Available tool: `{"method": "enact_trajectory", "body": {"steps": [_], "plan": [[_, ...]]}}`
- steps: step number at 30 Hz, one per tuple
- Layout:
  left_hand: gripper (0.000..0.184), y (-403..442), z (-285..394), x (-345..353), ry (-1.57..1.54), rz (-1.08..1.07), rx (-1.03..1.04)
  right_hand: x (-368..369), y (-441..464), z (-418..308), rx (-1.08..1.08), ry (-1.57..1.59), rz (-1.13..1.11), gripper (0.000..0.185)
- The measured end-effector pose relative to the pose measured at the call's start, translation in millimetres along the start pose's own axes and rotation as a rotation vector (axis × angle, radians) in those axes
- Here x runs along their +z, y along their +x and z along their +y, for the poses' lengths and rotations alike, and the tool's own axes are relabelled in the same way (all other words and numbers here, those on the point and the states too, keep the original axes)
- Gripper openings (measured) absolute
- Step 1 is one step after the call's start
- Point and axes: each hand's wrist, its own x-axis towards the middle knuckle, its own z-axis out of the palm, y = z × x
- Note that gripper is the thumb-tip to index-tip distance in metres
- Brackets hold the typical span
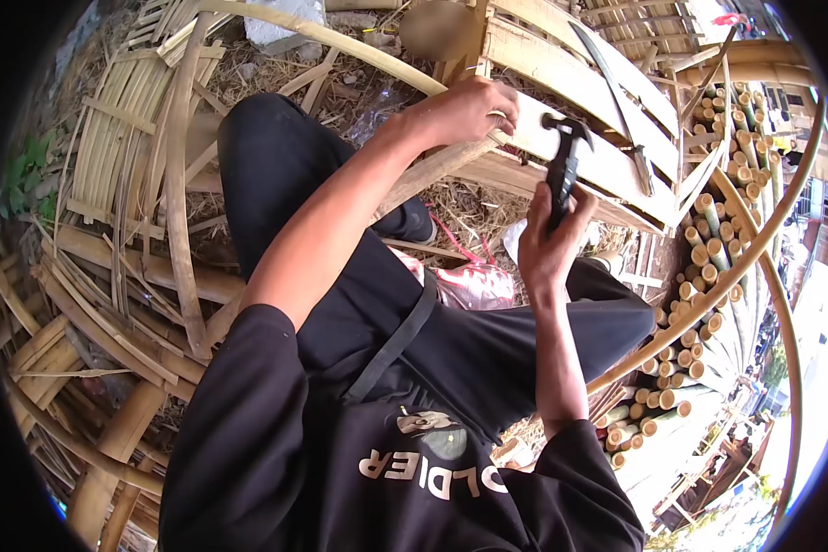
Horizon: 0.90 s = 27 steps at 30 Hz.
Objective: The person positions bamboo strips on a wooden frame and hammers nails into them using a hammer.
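In the head view my right hand (554, 241) is wrapped round the black handle of a claw hammer (564, 170). The hammer stands head up, in front of the pale slats of a wooden crate (534, 46). My left hand (465, 112) is at the crate's near left corner, its fingers curled closed; whatever is between the fingertips is too small to make out. Just below that hand runs a bamboo strip (437, 173), and a long curved bamboo strip (340, 41) reaches the hand from the upper left.
A long-bladed knife (614, 87) lies across the crate's slats. Cut bamboo poles (699, 276) are stacked at right, with a long bent pole (754, 244) before them. Split bamboo pieces (110, 138) crowd the left. A plastic bag (474, 283) lies between my legs.
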Motion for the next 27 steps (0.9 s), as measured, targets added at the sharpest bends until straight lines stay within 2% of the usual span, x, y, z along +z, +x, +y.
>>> {"method": "enact_trajectory", "body": {"steps": [1,6,8,9,10,12,13,15,17,19,20,21,23,24,25,27], "plan": [[0.005,-0.1,0.4,-1.4,-0.002,-0.005,-0.008,6.1,-0.5,4.7,-0.056,0.044,0.138,0.028],[0.007,-2.4,3.3,-2.1,-0.017,-0.027,-0.03,-0.4,3.7,-4.2,-0.005,0.042,0.0,0.032],[0.008,-4.6,1.6,-0.5,-0.018,-0.001,-0.029,1.2,4.2,1.5,-0.27,-0.103,0.098,0.033],[0.009,-4.2,3.5,-0.5,-0.018,0.021,-0.018,-11.2,5.0,-12.3,-0.045,-0.087,-0.115,0.033],[0.01,-3.5,4.2,-4.1,-0.017,-0.022,-0.009,-6.6,3.7,-6.3,-0.048,-0.086,-0.11,0.033],[0.01,0.7,4.2,-7.1,-0.004,-0.027,-0.018,8.2,-2.5,10.3,-0.094,0.075,0.195,0.025],[0.01,-2.4,5.8,-5.3,0.001,-0.033,-0.042,2.6,-0.9,-2.2,-0.088,0.075,0.188,0.025],[0.009,-3.0,6.7,-3.5,-0.009,-0.013,-0.015,-14.4,7.8,-26.8,0.176,-0.006,-0.14,0.025],[0.01,-2.7,5.4,-5.6,-0.031,-0.046,-0.055,5.3,-0.2,-3.0,-0.184,-0.017,0.143,0.025],[0.01,-3.0,4.1,-1.0,0.008,0.019,-0.018,-7.2,5.0,-23.1,-0.035,-0.058,-0.101,0.026],[0.01,-6.7,4.9,-0.1,0.01,-0.006,-0.027,-7.1,3.1,-30.4,0.083,-0.026,-0.065,0.028],[0.01,-2.5,6.5,-5.6,0.021,-0.03,-0.021,-3.3,6.6,-24.6,0.079,-0.025,-0.053,0.028],[0.01,-0.6,7.3,-8.4,0.014,-0.015,-0.043,3.2,8.8,-5.9,-0.304,-0.08,0.119,0.029],[0.01,-3.9,8.0,-4.4,-0.004,-0.011,-0.068,-8.6,7.8,-16.6,-0.023,-0.088,-0.105,0.029],[0.01,-3.7,7.2,-3.6,-0.001,-0.015,-0.062,-8.0,3.9,-17.3,-0.023,-0.086,-0.098,0.029],[0.01,-2.6,3.2,-5.0,0.013,-0.028,-0.038,1.0,0.5,-13.2,-0.013,0.012,0.118,0.03]]}}
